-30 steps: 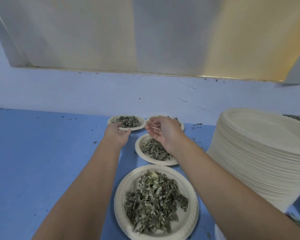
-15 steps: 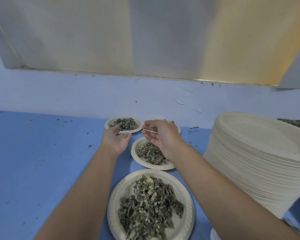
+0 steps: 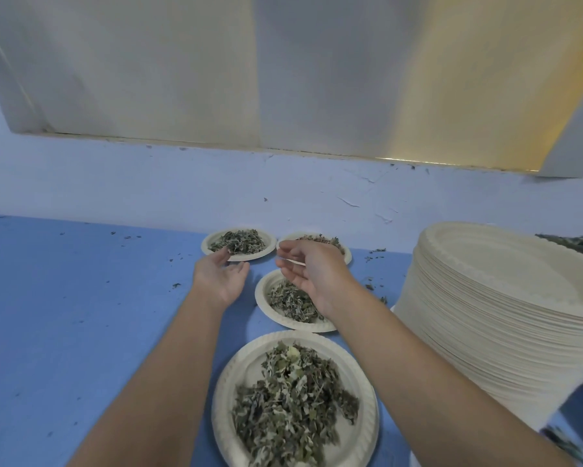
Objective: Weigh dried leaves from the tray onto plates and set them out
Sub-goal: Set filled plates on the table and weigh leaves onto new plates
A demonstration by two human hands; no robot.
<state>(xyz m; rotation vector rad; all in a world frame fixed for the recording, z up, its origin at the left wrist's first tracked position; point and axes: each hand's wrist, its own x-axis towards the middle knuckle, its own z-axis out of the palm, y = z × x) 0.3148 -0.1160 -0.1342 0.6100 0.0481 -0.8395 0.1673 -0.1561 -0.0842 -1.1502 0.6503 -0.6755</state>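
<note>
Head view, left hand (image 3: 221,281) opened palm-up, by far-left plate (image 3: 269,246).

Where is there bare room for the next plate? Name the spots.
Widest bare patch: the blue table left of the left hand and the far-left plate, holding only leaf crumbs. A narrower strip lies between the middle plate and the plate stack, beside the right hand. Crowded: the four filled plates sit close together at centre, both hands among them.

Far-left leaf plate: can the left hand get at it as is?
Probably yes. The left hand is open right at the near rim of the far-left plate, with nothing between them; the right hand sits off to the side.
</note>
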